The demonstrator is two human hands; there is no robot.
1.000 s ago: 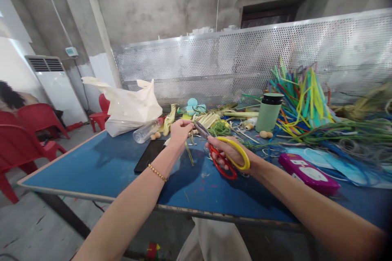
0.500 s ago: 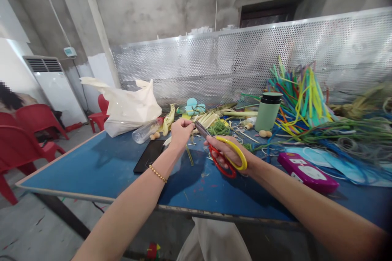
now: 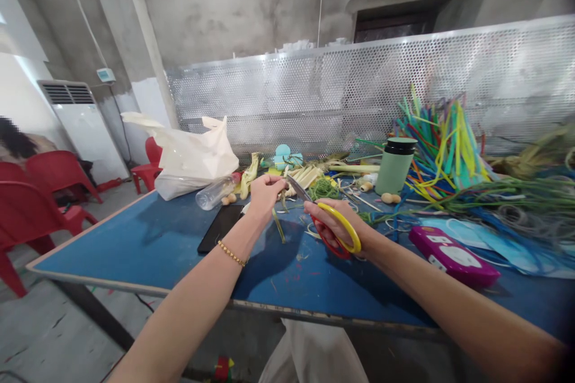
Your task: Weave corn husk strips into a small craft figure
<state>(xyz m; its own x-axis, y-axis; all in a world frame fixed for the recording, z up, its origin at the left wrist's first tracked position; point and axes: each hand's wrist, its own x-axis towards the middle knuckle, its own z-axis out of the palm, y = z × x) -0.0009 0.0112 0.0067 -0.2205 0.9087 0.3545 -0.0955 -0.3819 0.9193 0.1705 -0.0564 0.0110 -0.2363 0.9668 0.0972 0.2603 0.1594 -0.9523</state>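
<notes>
My right hand [image 3: 333, 222] grips a pair of scissors [image 3: 330, 228] with one yellow and one red handle loop; the metal blades point up and left toward my left hand. My left hand [image 3: 265, 190] is closed in a pinch on a thin green-yellow strip [image 3: 278, 225] that hangs down from the fingers toward the blue table [image 3: 135, 245]. The blade tips sit right beside the pinched fingers. A gold bracelet circles my left wrist.
A black phone [image 3: 220, 227] lies left of my left arm. A white plastic bag [image 3: 191, 158] and a clear bottle [image 3: 218, 190] stand behind it. A green flask [image 3: 394, 164], coloured strips [image 3: 442, 143], a purple box [image 3: 453, 254] and red chairs [image 3: 33, 203] surround the work spot.
The scissor handles have closed together, so the red loop now lies mostly behind the yellow one. Both hands stay in nearly the same place.
</notes>
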